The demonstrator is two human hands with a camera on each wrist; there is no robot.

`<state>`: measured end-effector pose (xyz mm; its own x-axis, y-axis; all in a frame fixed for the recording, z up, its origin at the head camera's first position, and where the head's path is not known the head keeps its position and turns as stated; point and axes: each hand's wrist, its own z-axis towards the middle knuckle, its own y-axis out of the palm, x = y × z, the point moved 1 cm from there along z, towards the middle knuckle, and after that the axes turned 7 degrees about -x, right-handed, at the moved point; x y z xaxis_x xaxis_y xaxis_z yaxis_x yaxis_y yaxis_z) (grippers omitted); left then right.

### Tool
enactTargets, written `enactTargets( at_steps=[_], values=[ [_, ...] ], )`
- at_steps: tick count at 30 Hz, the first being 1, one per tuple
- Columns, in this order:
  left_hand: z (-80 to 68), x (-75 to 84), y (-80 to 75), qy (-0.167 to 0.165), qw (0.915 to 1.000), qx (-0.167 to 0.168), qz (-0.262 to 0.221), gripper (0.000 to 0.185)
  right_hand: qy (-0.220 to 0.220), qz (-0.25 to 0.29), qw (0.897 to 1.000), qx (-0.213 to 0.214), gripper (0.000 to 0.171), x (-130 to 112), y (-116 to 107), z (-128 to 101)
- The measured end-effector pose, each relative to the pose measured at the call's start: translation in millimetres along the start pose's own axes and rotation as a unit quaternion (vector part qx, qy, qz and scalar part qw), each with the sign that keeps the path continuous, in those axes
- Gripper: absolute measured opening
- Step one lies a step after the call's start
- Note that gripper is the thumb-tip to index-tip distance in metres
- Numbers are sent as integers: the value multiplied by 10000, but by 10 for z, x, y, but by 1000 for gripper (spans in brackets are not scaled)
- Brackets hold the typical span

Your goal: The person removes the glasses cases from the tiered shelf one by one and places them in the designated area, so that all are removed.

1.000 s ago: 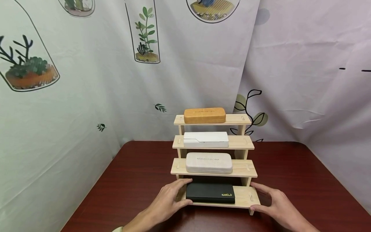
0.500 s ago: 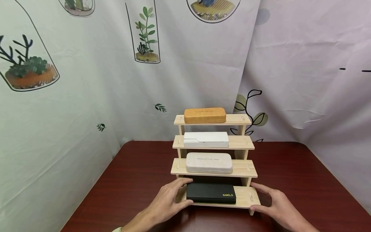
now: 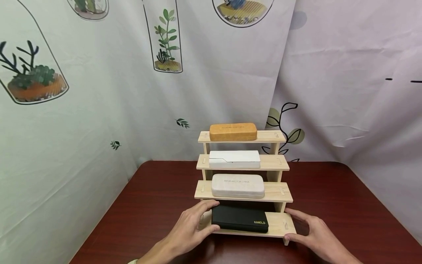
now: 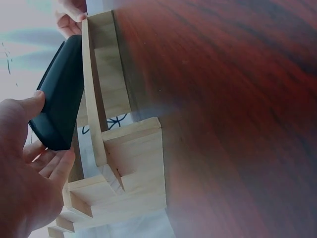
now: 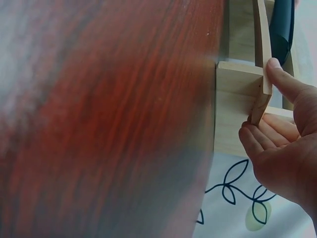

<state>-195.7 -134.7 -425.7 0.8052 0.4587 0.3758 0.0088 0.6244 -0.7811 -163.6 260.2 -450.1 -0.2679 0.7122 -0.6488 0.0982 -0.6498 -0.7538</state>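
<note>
A black glasses case point(image 3: 240, 219) with gold lettering sits on the lowest tier of a stepped wooden rack point(image 3: 280, 224). My left hand point(image 3: 189, 227) pinches the case's left end, thumb at the front and fingers behind. In the left wrist view the case point(image 4: 62, 94) tilts, with that end raised off the board. My right hand point(image 3: 313, 233) grips the lowest tier's right end. The right wrist view has its thumb on top of the board point(image 5: 262, 49) and its fingers curled beneath.
Higher tiers carry a pale grey case point(image 3: 237, 186), a white case point(image 3: 234, 159) and a tan case point(image 3: 232, 132). The rack stands on a dark red wooden table point(image 3: 158, 190). A printed cloth point(image 3: 99, 110) hangs behind the table.
The black case has slid very slightly to the right, and its left end has risen with my left fingers. My right hand stays in place on the rack.
</note>
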Motion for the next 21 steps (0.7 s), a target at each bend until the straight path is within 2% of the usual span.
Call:
enactTargets(
  at_steps=[6,16,21],
  values=[
    [4,29,-27,221,9996,154,128,60,34,-6,10000,-10,77,-1,2,1],
    [-1,71,-118,-65,9999,65,-117,60,259,-73,9995,-160,81,-9,-7,12],
    [7,115,-156,45,9998,118,-168,60,267,-18,9995,-160,80,-13,-5,7]
  ],
)
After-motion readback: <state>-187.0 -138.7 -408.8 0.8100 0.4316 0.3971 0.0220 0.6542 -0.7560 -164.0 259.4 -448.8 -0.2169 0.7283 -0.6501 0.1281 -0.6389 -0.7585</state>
